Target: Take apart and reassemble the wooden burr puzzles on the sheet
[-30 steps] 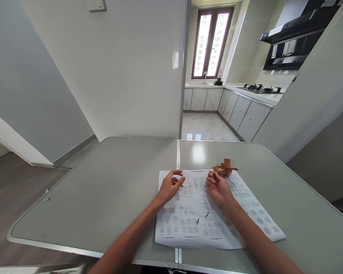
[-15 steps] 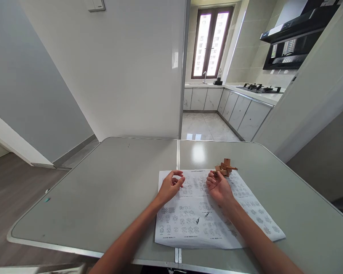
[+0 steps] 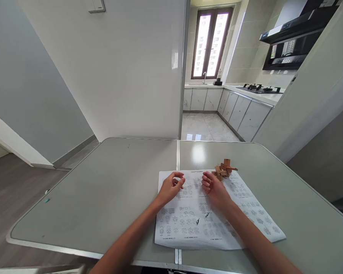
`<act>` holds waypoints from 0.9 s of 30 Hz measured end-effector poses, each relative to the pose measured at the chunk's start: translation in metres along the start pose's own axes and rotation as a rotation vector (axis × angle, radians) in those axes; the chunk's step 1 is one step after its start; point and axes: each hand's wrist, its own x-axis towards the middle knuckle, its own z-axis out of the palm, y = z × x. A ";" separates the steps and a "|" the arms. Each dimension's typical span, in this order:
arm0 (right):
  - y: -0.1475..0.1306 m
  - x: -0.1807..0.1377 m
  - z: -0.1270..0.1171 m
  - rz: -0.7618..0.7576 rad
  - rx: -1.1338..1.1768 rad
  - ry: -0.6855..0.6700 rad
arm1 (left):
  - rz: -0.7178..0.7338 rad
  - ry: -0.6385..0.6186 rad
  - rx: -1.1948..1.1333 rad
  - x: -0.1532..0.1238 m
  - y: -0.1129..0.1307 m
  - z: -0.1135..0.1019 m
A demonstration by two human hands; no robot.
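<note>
My left hand (image 3: 171, 188) hovers at the left part of a printed paper sheet (image 3: 185, 238). Its fingers are loosely curved, with a gap between thumb and fingertips and nothing held. My right hand (image 3: 215, 189) is over the upper middle of the sheet, fingers loosely bent and apart, with no object seen in them. Just beyond it, a cluster of brown wooden pieces (image 3: 226, 166) lies at the sheet's top edge. Notched blocks and a thin stick show in the cluster; the right hand hides a little of its near side.
The sheet bears rows of small line diagrams and lies across the metal seam of a grey table (image 3: 97, 198). A small green bit (image 3: 47, 200) sits near the table's left edge. Behind are a white wall and a kitchen with a gas stove (image 3: 258, 88).
My right hand has drawn slightly left, away from the wooden pieces its fingertips were touching. The pieces remain at the sheet's top edge. My left hand has hardly moved.
</note>
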 end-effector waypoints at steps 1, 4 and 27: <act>0.001 -0.003 0.005 0.012 -0.073 -0.026 | 0.012 -0.011 0.016 0.000 -0.001 0.000; 0.008 -0.013 0.017 -0.004 -0.374 -0.112 | 0.072 -0.061 0.093 -0.001 -0.004 0.001; 0.023 -0.022 0.023 -0.238 -0.966 -0.274 | 0.202 -0.132 0.371 -0.006 -0.006 0.004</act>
